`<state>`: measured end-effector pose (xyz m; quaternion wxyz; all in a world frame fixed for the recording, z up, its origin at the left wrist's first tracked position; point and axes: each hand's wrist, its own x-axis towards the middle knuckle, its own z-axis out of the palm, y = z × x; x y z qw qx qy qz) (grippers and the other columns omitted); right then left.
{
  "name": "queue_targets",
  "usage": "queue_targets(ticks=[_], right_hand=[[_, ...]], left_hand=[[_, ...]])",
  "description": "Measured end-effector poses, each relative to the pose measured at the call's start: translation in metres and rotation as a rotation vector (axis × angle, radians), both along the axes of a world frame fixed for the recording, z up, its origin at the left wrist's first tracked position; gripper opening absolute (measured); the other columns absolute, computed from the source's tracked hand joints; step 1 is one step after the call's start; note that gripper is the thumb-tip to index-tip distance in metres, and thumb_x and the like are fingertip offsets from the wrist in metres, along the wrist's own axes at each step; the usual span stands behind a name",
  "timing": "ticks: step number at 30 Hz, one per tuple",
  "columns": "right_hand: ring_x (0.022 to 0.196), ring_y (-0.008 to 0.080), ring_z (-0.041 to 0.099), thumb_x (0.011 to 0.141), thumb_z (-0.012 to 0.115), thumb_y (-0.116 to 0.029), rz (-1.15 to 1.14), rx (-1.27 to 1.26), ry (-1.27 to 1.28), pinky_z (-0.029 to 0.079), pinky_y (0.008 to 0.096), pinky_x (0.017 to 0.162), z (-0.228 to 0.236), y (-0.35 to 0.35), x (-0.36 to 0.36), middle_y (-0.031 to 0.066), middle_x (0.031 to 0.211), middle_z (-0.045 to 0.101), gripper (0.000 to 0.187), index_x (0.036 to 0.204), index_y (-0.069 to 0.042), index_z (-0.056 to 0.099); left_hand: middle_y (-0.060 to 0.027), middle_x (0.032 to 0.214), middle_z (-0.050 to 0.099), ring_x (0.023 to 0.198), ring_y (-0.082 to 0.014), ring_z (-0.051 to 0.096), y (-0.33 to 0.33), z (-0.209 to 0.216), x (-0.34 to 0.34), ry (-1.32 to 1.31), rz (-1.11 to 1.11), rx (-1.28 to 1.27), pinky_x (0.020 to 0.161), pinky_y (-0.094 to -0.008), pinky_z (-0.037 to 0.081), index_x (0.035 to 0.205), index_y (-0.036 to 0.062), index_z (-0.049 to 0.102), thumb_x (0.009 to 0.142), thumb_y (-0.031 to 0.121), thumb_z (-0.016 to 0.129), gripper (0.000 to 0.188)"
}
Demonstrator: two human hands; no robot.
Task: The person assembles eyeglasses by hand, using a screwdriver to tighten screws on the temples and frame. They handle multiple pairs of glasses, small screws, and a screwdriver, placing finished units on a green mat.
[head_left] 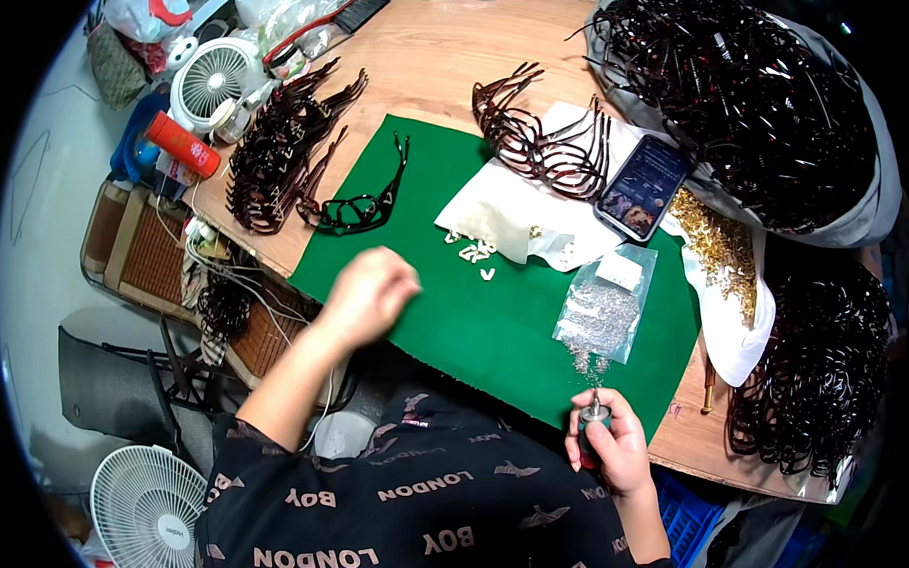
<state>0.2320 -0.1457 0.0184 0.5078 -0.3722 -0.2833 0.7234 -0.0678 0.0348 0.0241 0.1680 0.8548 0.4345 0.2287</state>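
My right hand (617,448) grips a small screwdriver (594,417) with a grey top and a red and black body. Its metal tip points at loose tiny screws (590,363) spilling from a clear plastic bag (606,307) on the green mat (453,329). My left hand (376,293), slightly blurred, hovers over the mat's left part with its fingers curled together; whatever they may hold is hidden. Just beyond it lies a dark glasses frame (355,216) with its temples raised. Several small V-shaped pieces (476,251) lie beside white paper (492,200) in the middle.
Stacked dark glasses frames (264,162) stand at left, with more frames (549,152) on the paper. A phone (642,188), gold-coloured small parts (718,248) and a large bag of dark frames (741,104) occupy the right. A small fan (217,80) stands far left.
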Motion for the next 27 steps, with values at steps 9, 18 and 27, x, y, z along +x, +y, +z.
queue_targets(ticks=[9, 18, 27], right_hand=[[0.056, 0.0132, 0.053, 0.085, 0.055, -0.003, -0.234, 0.031, -0.221, 0.042, 0.0216, 0.047, 0.016, -0.039, 0.033, 0.0092, 0.079, 0.052, 0.033, 0.117, 0.002, 0.046], [0.067, 0.0087, 0.051, 0.087, 0.050, -0.005, -0.270, -0.114, -0.458, 0.043, 0.0212, 0.059, 0.029, -0.046, 0.028, 0.0043, 0.083, 0.052, 0.030, 0.116, -0.002, 0.048], [0.079, 0.0283, 0.056, 0.082, 0.058, -0.013, -0.043, 0.096, -1.380, 0.046, 0.0320, 0.072, 0.039, -0.018, 0.006, 0.0139, 0.087, 0.055, 0.032, 0.113, -0.004, 0.054]], left_hand=[[-0.0100, 0.078, 0.052, 0.077, -0.0270, 0.053, -0.048, 0.002, 0.144, -0.167, -0.698, 0.081, 0.068, -0.0360, 0.043, 0.081, 0.0031, 0.054, 0.068, 0.008, 0.059, 0.015], [-0.0114, 0.083, 0.057, 0.083, -0.0302, 0.055, 0.133, 0.018, 0.113, -0.012, -0.060, 0.588, 0.073, -0.0360, 0.045, 0.083, 0.0042, 0.055, 0.070, 0.003, 0.063, 0.015], [-0.0075, 0.095, 0.063, 0.087, -0.0160, 0.061, 0.106, 0.043, 0.102, -0.069, -0.098, 0.411, 0.079, -0.0264, 0.047, 0.090, 0.0028, 0.065, 0.080, 0.005, 0.060, 0.011]])
